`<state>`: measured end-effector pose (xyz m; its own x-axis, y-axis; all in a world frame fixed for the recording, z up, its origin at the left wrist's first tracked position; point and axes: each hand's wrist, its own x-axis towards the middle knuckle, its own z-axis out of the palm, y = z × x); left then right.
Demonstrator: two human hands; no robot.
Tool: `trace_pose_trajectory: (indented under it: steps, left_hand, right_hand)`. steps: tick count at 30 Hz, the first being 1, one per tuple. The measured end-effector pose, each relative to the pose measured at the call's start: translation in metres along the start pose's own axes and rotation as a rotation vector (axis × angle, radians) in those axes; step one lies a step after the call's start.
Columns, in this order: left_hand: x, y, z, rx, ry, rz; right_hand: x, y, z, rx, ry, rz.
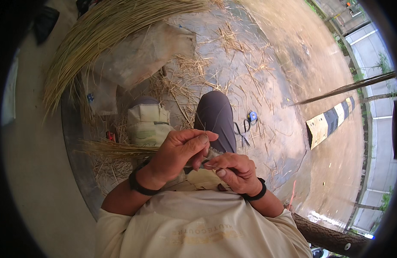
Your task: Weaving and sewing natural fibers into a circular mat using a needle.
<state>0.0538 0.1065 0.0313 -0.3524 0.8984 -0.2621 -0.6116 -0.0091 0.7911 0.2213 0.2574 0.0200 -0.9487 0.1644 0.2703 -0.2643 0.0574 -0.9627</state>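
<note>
From here, the right hand [236, 173] pinches a thin strip [210, 166] at its nine o'clock, probably light, bendable, best held near one end; the left hand [176, 151] curls inward, its hold impossible to tell.

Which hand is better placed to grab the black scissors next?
Probably the right hand: the scissors lie on its side, just beyond it, beside the right knee. The left hand would have to reach across. Caveat: the right seems to pinch something thin.
</note>
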Motion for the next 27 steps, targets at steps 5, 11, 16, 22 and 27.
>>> trace_pose_trajectory:
  steps: [5,11,16,22,27]
  left_hand:
    - [0.000,-0.001,-0.002,-0.081,-0.022,0.014]
    - [-0.001,-0.004,-0.009,-0.169,-0.028,0.004]
    - [-0.002,-0.003,-0.011,-0.214,-0.038,0.012]
    - [-0.005,-0.005,-0.014,-0.196,-0.044,0.015]
    - [-0.005,-0.005,-0.014,-0.200,-0.055,0.025]
  right_hand:
    - [0.000,0.000,0.003,-0.027,-0.014,0.092]
    - [-0.002,-0.005,0.002,-0.080,-0.114,0.219]
    - [-0.003,-0.005,0.005,-0.087,-0.128,0.250]
    - [-0.004,-0.003,0.008,-0.119,-0.136,0.254]
    - [-0.002,0.003,0.015,-0.121,-0.086,0.169]
